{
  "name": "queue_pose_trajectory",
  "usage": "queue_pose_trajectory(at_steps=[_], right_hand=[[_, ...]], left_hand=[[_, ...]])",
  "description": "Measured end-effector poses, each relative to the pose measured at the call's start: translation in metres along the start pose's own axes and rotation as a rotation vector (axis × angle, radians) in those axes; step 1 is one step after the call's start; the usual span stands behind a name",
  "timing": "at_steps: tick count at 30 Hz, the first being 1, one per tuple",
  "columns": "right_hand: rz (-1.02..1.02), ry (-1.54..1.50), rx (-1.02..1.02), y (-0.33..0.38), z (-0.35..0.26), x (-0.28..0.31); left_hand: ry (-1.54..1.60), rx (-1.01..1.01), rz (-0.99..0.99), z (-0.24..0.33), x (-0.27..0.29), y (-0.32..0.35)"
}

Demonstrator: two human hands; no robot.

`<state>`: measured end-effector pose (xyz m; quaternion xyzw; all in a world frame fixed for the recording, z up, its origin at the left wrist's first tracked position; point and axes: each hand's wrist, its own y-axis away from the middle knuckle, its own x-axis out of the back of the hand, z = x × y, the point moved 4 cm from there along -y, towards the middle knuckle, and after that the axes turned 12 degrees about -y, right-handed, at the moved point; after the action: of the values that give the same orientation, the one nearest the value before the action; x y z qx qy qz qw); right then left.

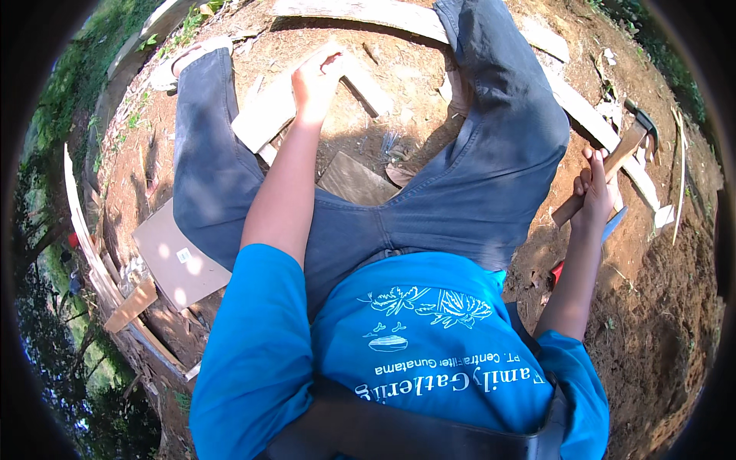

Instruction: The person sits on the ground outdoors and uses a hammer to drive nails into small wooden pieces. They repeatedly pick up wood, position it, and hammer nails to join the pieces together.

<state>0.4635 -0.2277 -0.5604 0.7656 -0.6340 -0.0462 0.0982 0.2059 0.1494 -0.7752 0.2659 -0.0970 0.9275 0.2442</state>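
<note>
My right hand (596,188) is wrapped round the wooden handle of a claw hammer (630,142), whose dark head points up and outward at the far right. My left hand (314,83) is out between my spread legs with its fingers curled together. Whatever those fingers pinch is hidden or too small to tell. Under and beside that hand lies a pale wooden board (264,116). Another narrow wood piece (366,90) slants away on its right. A small cluster of thin shiny pieces, perhaps nails (390,141), lies on the ground nearer to me.
A brown flat panel (356,180) lies just before my lap. Left of my leg is a larger pale panel (180,257), with long wood strips (96,261) beyond. Long planks (364,17) lie at the far side, and another (579,111) runs beside my right knee.
</note>
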Motion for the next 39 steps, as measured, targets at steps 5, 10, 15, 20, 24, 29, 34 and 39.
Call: queue_pose_trajectory(at_steps=[5,10,15,20,24,29,34,39], right_hand=[[-0.333,0.054,-0.064,0.047,-0.007,-0.147],[-0.721,0.174,-0.180,0.080,0.074,-0.215],[-0.771,0.284,-0.093,0.094,0.130,-0.215],[-0.747,0.205,-0.010,0.099,0.136,-0.214],[-0.771,0.410,-0.028,0.100,0.151,-0.218],[-0.751,0.246,-0.024,0.100,0.128,-0.216],[-0.753,0.257,-0.022,0.096,0.144,-0.216],[-0.744,0.203,-0.225,0.107,0.122,-0.221]], left_hand=[[-0.030,0.034,-0.051,0.008,0.003,0.002],[0.067,0.068,-0.049,0.005,0.000,0.003],[0.022,-0.033,0.006,-0.006,-0.003,0.003],[0.019,0.118,-0.087,-0.007,-0.004,0.005],[-0.021,-0.062,0.109,-0.005,0.000,0.003],[0.045,0.016,0.010,-0.005,-0.002,0.007],[-0.002,0.036,-0.032,0.003,-0.001,0.006],[-0.010,0.027,-0.003,-0.011,0.000,0.006]])
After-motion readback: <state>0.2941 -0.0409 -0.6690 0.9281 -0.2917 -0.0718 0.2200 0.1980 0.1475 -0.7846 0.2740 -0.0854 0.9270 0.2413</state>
